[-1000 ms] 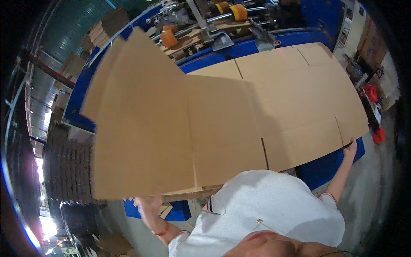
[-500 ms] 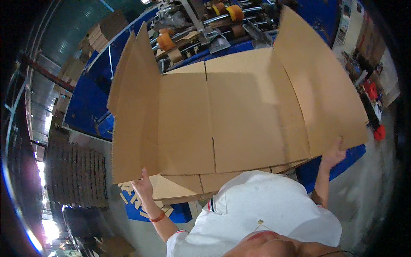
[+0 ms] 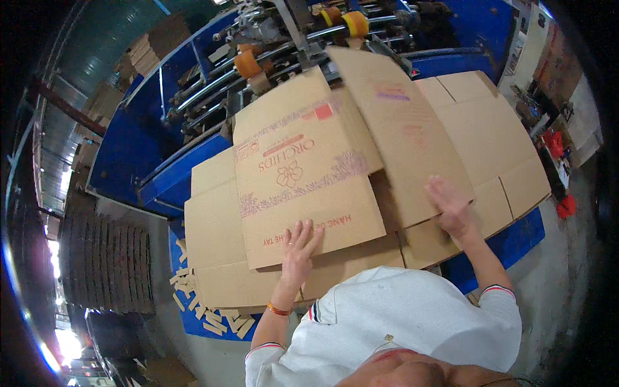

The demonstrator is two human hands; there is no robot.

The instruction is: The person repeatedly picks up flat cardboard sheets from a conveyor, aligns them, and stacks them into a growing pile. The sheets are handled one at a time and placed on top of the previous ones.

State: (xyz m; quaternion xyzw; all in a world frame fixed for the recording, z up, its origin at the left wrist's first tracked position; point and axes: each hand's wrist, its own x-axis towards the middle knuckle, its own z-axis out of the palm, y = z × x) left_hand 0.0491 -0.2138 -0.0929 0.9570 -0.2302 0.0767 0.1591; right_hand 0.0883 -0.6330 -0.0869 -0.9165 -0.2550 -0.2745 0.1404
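A flat cardboard box blank (image 3: 303, 174), printed with red lettering and a purple flower pattern, lies folded over on a stack of plain cardboard sheets (image 3: 213, 232). My left hand (image 3: 300, 248) presses flat on its near edge, fingers spread. My right hand (image 3: 451, 206) lies flat on the right folded flap (image 3: 400, 129), fingers apart. Neither hand grips anything.
The stack rests on a blue machine table (image 3: 509, 248). Behind it runs a machine with metal rollers and orange wheels (image 3: 351, 22). Cardboard scraps (image 3: 193, 303) lie on the floor at the left, next to a dark stack of sheets (image 3: 106, 264). Red items (image 3: 564, 206) sit at the right.
The big blank, held upright and open before, has been folded over and laid flat on the stack. Both hands moved from its outer edges onto its top.
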